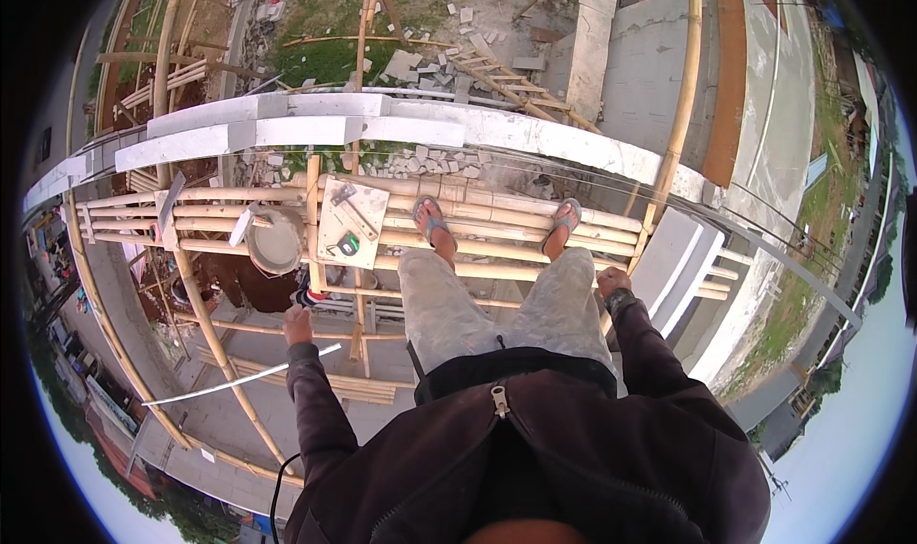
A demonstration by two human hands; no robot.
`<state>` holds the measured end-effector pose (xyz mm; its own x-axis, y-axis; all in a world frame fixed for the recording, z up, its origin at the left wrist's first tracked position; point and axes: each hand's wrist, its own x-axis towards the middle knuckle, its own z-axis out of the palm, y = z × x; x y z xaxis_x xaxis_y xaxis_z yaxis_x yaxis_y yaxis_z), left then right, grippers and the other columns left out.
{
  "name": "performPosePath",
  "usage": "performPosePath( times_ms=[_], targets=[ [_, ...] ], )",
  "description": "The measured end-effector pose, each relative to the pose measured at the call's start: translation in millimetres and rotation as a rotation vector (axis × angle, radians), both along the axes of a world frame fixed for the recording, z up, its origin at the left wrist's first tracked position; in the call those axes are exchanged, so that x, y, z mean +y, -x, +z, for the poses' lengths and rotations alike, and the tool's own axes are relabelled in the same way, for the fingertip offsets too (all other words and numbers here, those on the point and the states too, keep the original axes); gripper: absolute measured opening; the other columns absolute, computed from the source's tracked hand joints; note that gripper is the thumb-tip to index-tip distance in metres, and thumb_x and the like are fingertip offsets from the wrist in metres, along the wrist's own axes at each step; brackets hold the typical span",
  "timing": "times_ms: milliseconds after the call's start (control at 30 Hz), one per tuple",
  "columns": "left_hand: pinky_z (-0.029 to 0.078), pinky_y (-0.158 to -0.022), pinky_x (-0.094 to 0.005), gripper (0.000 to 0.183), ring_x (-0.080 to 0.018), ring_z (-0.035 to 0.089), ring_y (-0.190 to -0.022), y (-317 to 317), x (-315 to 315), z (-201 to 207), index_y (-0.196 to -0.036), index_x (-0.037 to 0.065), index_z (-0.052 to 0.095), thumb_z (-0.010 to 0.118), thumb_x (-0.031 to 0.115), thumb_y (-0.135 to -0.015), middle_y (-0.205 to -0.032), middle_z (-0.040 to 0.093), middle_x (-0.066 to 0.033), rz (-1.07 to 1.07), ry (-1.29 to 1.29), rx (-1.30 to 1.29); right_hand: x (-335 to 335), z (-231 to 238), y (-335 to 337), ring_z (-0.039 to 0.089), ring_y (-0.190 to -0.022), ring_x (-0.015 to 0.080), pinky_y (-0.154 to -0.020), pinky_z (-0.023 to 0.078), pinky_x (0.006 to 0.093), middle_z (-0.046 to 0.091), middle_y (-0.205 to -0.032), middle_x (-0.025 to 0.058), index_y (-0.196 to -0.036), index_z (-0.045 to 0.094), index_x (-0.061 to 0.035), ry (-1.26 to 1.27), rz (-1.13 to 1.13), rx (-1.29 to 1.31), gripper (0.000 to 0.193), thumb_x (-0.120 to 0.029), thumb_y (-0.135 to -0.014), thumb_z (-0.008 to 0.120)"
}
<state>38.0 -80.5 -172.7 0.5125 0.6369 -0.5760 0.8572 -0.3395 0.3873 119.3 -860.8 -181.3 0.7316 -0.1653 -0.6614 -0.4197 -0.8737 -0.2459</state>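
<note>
My left hand (298,324) hangs out to the left with its fingers curled in. Whether anything is inside it does not show. A dark, red and white thing (309,298) appears just beyond it, and a thin white strip (248,377) runs below. On the right, my right hand (613,279) is closed, overlapping the upright bamboo pole (669,162) beside stacked pale blocks (669,257); its contents are hidden. My sandalled feet stand on bamboo poles (497,229). To their left, a board (377,200) carries a hammer (353,212) and a green-black tape measure (349,244).
A bucket of grey mortar (275,243) stands left of the board. Ahead, a course of white blocks (287,133) spans the view, with a taut string along it. Gaps between the bamboo poles show the lower level. Rubble (420,66) lies beyond the wall.
</note>
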Motion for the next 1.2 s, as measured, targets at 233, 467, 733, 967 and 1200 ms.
performPosePath(
  times_ms=[233, 467, 733, 967, 1200],
  targets=[
    [0.054, -0.068, -0.0410, 0.033, -0.0179, 0.060, -0.090, -123, -39, -27, -0.115, 0.012, 0.058, 0.067, 0.020, -0.085, -0.106, 0.060, -0.0026, 0.167, 0.288, 0.215, -71, 8, 67, 0.068, -0.086, 0.0371, -0.078, 0.054, 0.0434, 0.068, -0.085, 0.0208, -0.084, 0.072, -0.0060, 0.317, -0.206, 0.295, 0.021, -0.020, -0.077, 0.058],
    [0.055, -0.073, -0.0417, 0.026, -0.0241, 0.064, -0.091, -268, -69, -27, -0.109, 0.011, 0.064, 0.064, 0.020, -0.085, -0.104, 0.065, -0.0076, -0.181, -0.072, 0.112, -134, -1, 113, 0.065, -0.104, 0.0414, -0.092, 0.052, 0.0446, 0.067, -0.104, 0.0280, -0.100, 0.072, 0.0014, 0.271, -0.708, 0.400, 0.034, -0.021, -0.083, 0.054],
    [0.055, -0.081, -0.0438, 0.022, -0.0316, 0.067, -0.096, -417, -99, -9, -0.098, 0.009, 0.071, 0.061, 0.023, -0.085, -0.104, 0.070, -0.0139, -1.754, -1.016, 0.612, -208, -33, 139, 0.063, -0.106, 0.0388, -0.092, 0.051, 0.0427, 0.065, -0.109, 0.0263, -0.106, 0.067, 0.0003, 0.223, -0.840, 0.389, 0.039, -0.027, -0.078, 0.066],
    [0.055, -0.084, -0.0349, 0.023, -0.0267, 0.068, -0.098, -387, -138, 19, -0.105, 0.010, 0.070, 0.063, 0.024, -0.089, -0.116, 0.068, -0.0153, -0.944, -0.761, 0.783, -341, -125, 150, 0.050, -0.125, 0.0352, -0.106, 0.043, 0.0421, 0.050, -0.133, 0.0213, -0.130, 0.054, -0.0005, 0.425, -0.979, 0.264, 0.068, -0.033, -0.074, 0.074],
    [0.055, -0.080, -0.0357, 0.023, -0.0269, 0.068, -0.093, -345, -231, 16, -0.103, 0.008, 0.070, 0.064, 0.025, -0.089, -0.109, 0.068, -0.0153, -0.774, -0.696, 0.714, -481, -232, 184, 0.043, -0.133, 0.0364, -0.109, 0.040, 0.0427, 0.045, -0.142, 0.0228, -0.143, 0.037, 0.0003, 0.493, -1.098, 0.284, 0.100, -0.036, -0.064, 0.087]
  ],
)
